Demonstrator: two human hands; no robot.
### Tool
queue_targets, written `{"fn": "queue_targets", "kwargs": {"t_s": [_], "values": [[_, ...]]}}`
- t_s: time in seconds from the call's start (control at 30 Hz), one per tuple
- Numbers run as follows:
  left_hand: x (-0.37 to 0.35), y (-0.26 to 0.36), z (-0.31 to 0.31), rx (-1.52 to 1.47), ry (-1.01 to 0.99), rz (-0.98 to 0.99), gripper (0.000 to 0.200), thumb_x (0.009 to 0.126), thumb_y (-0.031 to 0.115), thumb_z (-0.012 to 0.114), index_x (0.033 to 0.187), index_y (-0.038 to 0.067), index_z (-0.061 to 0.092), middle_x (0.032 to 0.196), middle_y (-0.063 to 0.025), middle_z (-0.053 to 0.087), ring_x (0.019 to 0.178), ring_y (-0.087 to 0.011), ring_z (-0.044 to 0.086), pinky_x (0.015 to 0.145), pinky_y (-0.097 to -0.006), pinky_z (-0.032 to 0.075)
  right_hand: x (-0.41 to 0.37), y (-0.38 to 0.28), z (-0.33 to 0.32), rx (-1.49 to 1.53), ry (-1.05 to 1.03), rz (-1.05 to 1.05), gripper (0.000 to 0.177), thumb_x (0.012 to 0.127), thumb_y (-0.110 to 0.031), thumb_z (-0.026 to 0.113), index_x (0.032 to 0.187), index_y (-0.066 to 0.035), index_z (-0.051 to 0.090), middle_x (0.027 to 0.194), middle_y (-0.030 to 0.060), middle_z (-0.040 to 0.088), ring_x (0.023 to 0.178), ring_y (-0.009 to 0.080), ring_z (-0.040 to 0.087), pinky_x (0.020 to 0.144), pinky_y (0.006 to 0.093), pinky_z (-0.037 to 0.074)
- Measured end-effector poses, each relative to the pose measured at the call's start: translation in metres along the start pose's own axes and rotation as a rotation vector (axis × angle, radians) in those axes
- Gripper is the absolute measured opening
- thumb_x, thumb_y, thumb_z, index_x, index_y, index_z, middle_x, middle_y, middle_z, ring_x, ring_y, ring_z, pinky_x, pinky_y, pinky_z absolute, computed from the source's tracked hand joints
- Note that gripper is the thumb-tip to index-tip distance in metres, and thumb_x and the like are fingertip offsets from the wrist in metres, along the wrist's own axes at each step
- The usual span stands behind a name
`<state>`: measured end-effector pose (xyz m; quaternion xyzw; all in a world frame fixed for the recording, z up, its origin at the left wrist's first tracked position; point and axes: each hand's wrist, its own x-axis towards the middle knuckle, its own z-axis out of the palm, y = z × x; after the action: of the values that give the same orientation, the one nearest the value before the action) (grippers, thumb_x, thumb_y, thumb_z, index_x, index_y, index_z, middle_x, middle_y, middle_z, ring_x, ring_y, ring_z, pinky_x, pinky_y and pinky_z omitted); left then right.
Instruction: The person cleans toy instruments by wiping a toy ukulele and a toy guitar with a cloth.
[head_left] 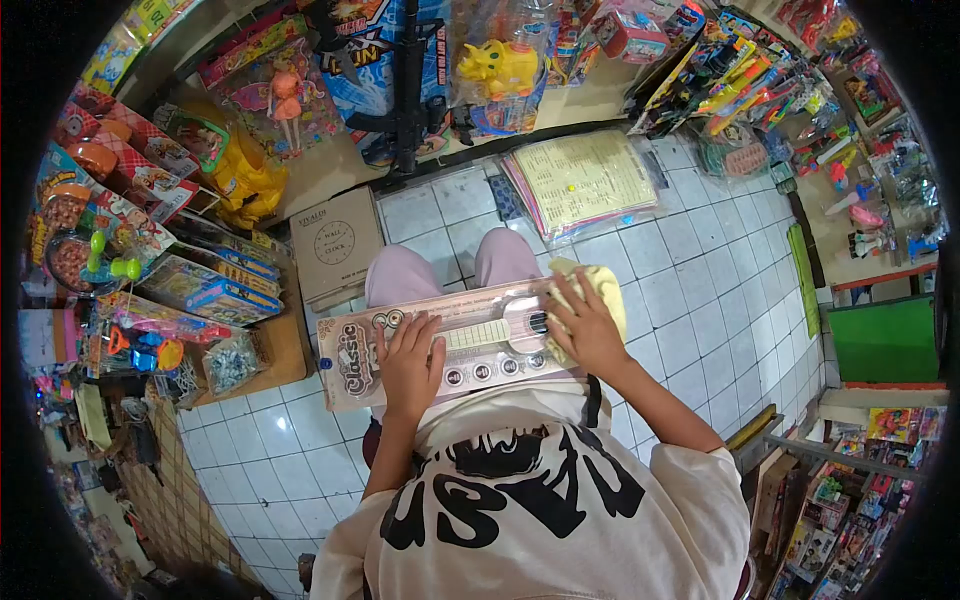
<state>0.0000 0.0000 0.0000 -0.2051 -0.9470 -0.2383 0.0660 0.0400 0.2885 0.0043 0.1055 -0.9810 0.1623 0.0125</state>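
Note:
A long pink box (470, 390) marked "Classic", with a toy guitar (485, 334) showing on its front, lies across my lap. My left hand (410, 362) rests on the box's left part, its fingers spread over the surface. Under my right hand (588, 325) is a yellow cloth (612, 290), pressed against the right end of the box beside the guitar's body. The fingers of that hand are apart, and its palm side is hidden.
A cardboard wall clock box (336, 245) stands at the left of my knees. Beyond them, a stack of printed sheets in plastic (585, 185) lies on the tiled floor (690, 300). Packaged toys (185, 285) crowd the left side, with more hanging along the back and right.

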Motion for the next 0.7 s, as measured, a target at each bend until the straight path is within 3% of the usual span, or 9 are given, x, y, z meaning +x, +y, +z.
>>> {"fn": "queue_targets", "kwargs": {"t_s": [0.17,0.2,0.3,0.33,0.43,0.47,0.57,0.67,0.7], "values": [[0.001,0.005,0.002,0.009,0.045,0.046,0.028,0.086,0.021,0.055,0.111,0.011,0.063,0.115,-0.0057,0.061,0.115,-0.0233,0.051,0.109,-0.0475,0.018,-0.011,0.002,-0.011,-0.037,0.027,0.254,0.043,0.088,-0.033,0.052,0.125,-0.01,0.051,0.149,0.0126,0.024,0.132,0.0517,0.015,0.105,0.06,0.02],[0.003,0.003,0.0,0.021,0.048,0.051,0.028,0.086,0.021,0.055,0.11,0.011,0.063,0.114,-0.0055,0.061,0.115,-0.023,0.051,0.109,-0.0472,0.018,-0.009,-0.001,-0.007,-0.054,0.061,0.241,0.043,0.089,-0.031,0.052,0.124,-0.007,0.05,0.146,0.0154,0.029,0.13,0.0506,0.022,0.104,0.0553,0.026],[0.002,0.008,0.001,0.018,0.055,0.05,0.027,0.086,0.021,0.055,0.11,0.011,0.063,0.114,-0.0047,0.061,0.114,-0.0221,0.052,0.108,-0.0466,0.019,-0.011,0.013,-0.005,0.128,0.132,0.242,0.041,0.09,-0.028,0.051,0.122,-0.003,0.05,0.141,0.0194,0.035,0.124,0.0467,0.033,0.101,0.0501,0.031],[0.0,0.008,0.001,0.015,0.057,0.049,0.027,0.086,0.02,0.055,0.11,0.011,0.063,0.114,-0.0045,0.062,0.114,-0.0219,0.052,0.108,-0.0464,0.019,-0.009,0.015,-0.008,0.129,0.192,0.238,0.036,0.09,-0.023,0.051,0.117,0.0,0.051,0.131,0.0225,0.044,0.117,0.0407,0.043,0.098,0.0447,0.034],[0.001,0.002,0.001,0.026,0.075,0.05,0.027,0.085,0.02,0.055,0.109,0.011,0.063,0.114,-0.0041,0.062,0.114,-0.0216,0.052,0.108,-0.0459,0.02,-0.006,0.039,-0.004,0.313,0.352,0.304,0.03,0.091,-0.02,0.05,0.112,0.001,0.052,0.124,0.0241,0.049,0.111,0.0391,0.048,0.096,0.0431,0.037],[0.0,0.001,0.001,0.028,0.083,0.047,0.027,0.085,0.02,0.055,0.108,0.011,0.063,0.114,-0.004,0.062,0.114,-0.0216,0.052,0.108,-0.0458,0.02,-0.008,0.055,0.001,0.38,0.468,0.338,0.026,0.092,-0.017,0.049,0.109,0.002,0.053,0.116,0.0213,0.054,0.107,0.0321,0.053,0.092,0.0383,0.041],[0.0,-0.003,0.002,0.001,0.056,0.042,0.026,0.084,0.02,0.055,0.107,0.01,0.063,0.113,-0.004,0.062,0.113,-0.0218,0.052,0.108,-0.0452,0.021,-0.011,0.073,-0.03,0.741,0.514,0.705,0.025,0.092,-0.016,0.05,0.11,0.002,0.053,0.113,0.0175,0.056,0.106,0.0236,0.054,0.088,0.0335,0.043],[0.0,-0.002,0.002,-0.004,0.071,0.053,0.025,0.085,0.02,0.055,0.106,0.01,0.063,0.112,-0.0039,0.062,0.112,-0.0219,0.052,0.107,-0.0452,0.021,-0.003,0.059,-0.059,0.803,0.662,0.516,0.027,0.092,-0.015,0.051,0.114,0.0,0.052,0.114,0.0142,0.055,0.105,0.0177,0.053,0.088,0.0296,0.042],[0.001,-0.002,0.002,-0.007,0.071,0.052,0.025,0.085,0.02,0.055,0.106,0.01,0.063,0.112,-0.0039,0.062,0.111,-0.022,0.052,0.107,-0.0453,0.021,0.001,0.045,-0.072,0.767,0.621,0.427,0.03,0.092,-0.016,0.052,0.117,0.0,0.051,0.116,0.0149,0.054,0.106,0.0192,0.053,0.089,0.0304,0.042]]}}
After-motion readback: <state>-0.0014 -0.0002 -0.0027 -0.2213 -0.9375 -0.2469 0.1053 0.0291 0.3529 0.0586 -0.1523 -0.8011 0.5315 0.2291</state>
